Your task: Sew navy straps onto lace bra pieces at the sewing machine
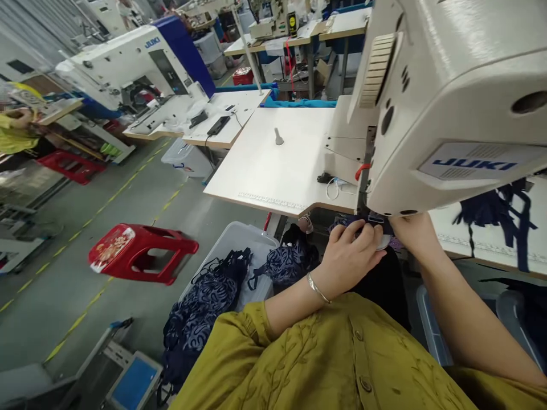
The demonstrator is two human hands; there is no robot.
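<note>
Fingers of my left hand (352,250) curl nearly closed on dark fabric (386,227), centre right; my right hand (413,232)'s grip I can't tell. Crowding the sewing machine (461,108) could nip me.

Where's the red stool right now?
In the head view, the red stool stands on the floor at the left, beyond the translucent bin of dark garments, beside the yellow floor line.

Garments (213,293) lie in the bin (250,232), stool (139,250) left.
</note>
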